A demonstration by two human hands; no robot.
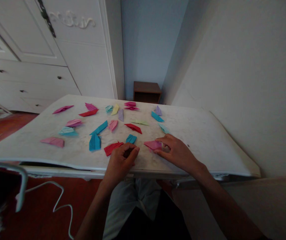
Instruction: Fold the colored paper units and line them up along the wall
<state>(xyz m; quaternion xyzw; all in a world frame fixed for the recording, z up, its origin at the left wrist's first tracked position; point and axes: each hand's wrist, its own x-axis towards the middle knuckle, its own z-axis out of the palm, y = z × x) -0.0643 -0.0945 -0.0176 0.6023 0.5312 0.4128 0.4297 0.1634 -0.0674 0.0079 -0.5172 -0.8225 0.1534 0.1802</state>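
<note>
Head view, and the right hand (176,150) angled inward, thumb and forefinger pinching the pink paper (152,145) between their tips! The left hand (120,161) curled, thumb meeting forefinger; red paper (110,148) lay just beyond its knuckles, blue paper (131,138) past its fingertips.

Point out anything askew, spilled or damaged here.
No spill shows. The folded papers lie scattered at mixed angles rather than in rows. The white table looks smudged, with a dark speck near the right hand. A white cable trails loosely over the floor.
</note>
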